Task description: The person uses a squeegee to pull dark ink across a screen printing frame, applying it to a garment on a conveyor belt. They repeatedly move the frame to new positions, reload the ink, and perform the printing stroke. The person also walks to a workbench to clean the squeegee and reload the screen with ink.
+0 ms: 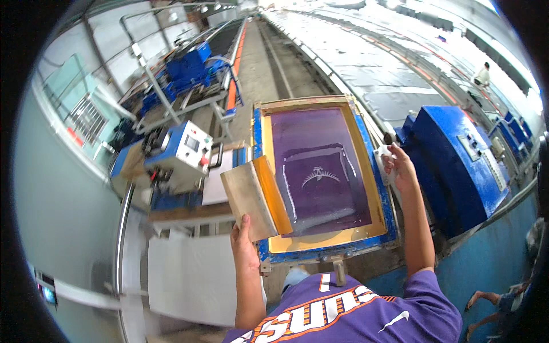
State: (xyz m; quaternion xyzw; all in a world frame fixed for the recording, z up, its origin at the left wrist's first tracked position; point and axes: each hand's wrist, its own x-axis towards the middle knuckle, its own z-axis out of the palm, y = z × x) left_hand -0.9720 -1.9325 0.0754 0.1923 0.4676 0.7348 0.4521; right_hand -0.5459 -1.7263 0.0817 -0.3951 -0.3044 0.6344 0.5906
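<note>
In my left hand, closed round its lower edge, is a wide wooden squeegee with an orange blade. It is tilted over the left side of a screen printing frame. This frame has blue outer edges and a yellow border round a purple mesh, which bears a pale fan-shaped design and a glossy wet outline. At the frame's right side my right hand has its fingers curled against a white object; the fingers partly hide what it is.
A white and blue control box with a black handle stands to the left. On the right is a large blue machine housing. Long printing tables run into the distance beside an aisle. A person is far right, and another person's legs show at lower right.
</note>
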